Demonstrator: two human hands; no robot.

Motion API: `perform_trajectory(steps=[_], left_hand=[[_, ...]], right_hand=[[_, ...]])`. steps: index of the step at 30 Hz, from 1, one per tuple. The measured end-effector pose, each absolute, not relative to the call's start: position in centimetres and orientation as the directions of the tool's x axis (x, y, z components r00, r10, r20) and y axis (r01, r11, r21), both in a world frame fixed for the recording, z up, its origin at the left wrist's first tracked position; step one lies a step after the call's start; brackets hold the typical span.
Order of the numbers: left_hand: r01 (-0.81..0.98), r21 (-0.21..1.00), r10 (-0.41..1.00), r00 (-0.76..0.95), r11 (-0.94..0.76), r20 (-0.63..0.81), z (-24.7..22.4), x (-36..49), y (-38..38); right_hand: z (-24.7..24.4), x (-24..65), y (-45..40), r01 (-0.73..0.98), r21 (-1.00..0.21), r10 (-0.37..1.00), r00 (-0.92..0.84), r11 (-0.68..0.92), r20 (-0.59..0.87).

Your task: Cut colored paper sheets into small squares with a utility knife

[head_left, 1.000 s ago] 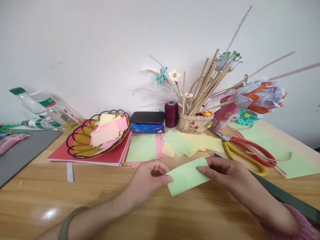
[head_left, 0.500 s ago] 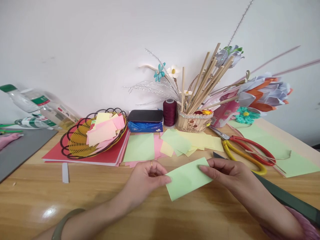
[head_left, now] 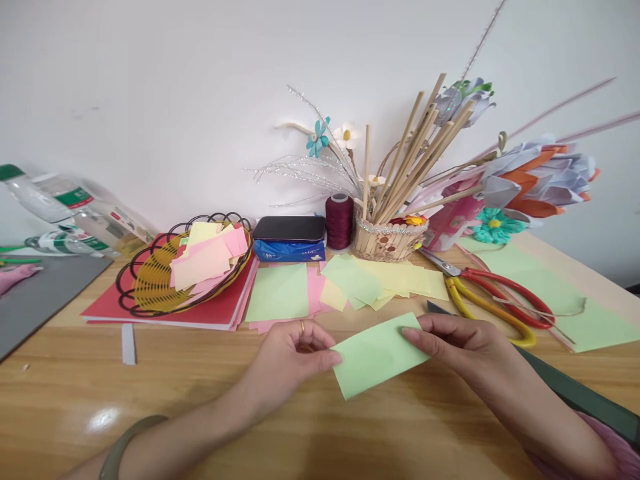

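A rectangular piece of light green paper (head_left: 379,360) is held tilted above the wooden table, its right end higher than its left. My left hand (head_left: 300,353) pinches its left edge between thumb and fingers; a ring shows on one finger. At the upper right corner, my right hand (head_left: 457,343) grips the paper, thumb on top and fingers behind. Loose green, yellow and pink paper pieces (head_left: 400,279) lie just beyond both hands. The scissors (head_left: 505,293), with red and yellow handles, rest to the right of my right hand.
A woven basket (head_left: 145,287) of paper pieces sits on red paper at left. Behind stand a phone (head_left: 290,228) on a blue tissue pack (head_left: 290,251), a maroon thread spool (head_left: 339,223) and a small stick-filled basket (head_left: 385,241). A dark green cutter (head_left: 575,387) lies partly under my right arm.
The view has shifted slightly. Both hands keep their hold on the green paper, which stays in nearly the same position and tilt.
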State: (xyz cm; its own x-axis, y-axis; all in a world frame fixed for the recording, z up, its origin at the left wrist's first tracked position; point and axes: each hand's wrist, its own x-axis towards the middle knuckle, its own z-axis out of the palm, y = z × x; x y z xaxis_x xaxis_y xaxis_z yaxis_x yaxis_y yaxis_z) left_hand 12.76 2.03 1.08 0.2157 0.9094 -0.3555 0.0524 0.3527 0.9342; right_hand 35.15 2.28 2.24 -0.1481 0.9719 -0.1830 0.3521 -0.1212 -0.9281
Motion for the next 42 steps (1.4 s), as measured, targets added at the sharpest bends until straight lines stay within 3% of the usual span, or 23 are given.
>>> perform_trajectory(steps=[17,34,38,40,42], left_hand=[[0.032,0.958,0.949,0.132,0.284,-0.286,1.7,12.9,1.5],[0.078,0.954,0.93,0.212,0.29,-0.3,1.7,12.6,1.9],[0.188,0.977,0.965,0.221,0.103,-0.144,1.2,12.1,1.9],[0.303,0.939,0.963,0.255,-0.163,0.085,1.1,11.6,1.9],[0.405,0.772,0.86,0.37,-0.49,0.352,0.9,11.0,1.9]], right_hand=[[1.8,36.0,2.4,0.339,-0.936,0.975,-0.155,-0.099,-0.16],[2.4,35.8,1.8,0.339,-0.937,0.98,-0.141,-0.088,-0.143],[2.2,36.2,2.3,0.367,-0.928,0.975,-0.222,0.054,-0.031],[2.1,36.6,2.5,0.377,-0.91,0.962,-0.261,0.174,0.076],[1.8,37.1,2.6,0.434,-0.818,0.91,-0.337,0.378,0.242]])
